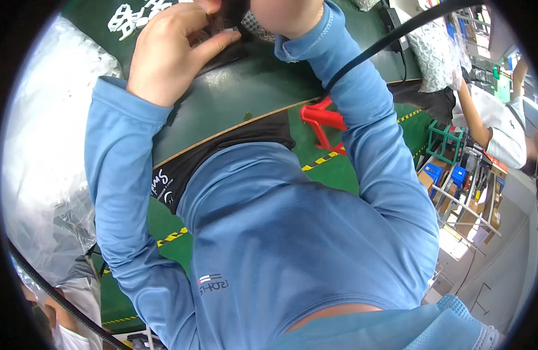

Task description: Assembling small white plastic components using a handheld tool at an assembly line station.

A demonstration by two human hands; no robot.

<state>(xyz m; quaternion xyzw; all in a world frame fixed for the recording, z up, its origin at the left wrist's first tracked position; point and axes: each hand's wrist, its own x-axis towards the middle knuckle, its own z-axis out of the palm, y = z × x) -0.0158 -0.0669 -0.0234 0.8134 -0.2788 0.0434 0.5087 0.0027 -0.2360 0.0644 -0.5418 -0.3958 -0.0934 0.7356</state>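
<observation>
My left hand (172,49) is over the green tabletop (245,81) at the top of the view, its fingers bent and its thumb stretched to the right. A dark thing (231,13) lies between my hands, by the left fingertips; its kind cannot be made out. My right hand (286,14) is close beside it, cut by the upper edge, so its fingers are hidden. A silvery, mesh-patterned thing (256,26) shows just below the dark one. To the left of my left hand lie several white plastic parts (126,20).
A big clear bag of white pieces (58,116) bulges at the left. Another bag of white parts (435,55) stands at the right, near a co-worker's arm (476,114). A black cable (391,38) crosses over my right sleeve. Below the table edge is a red stool (324,119).
</observation>
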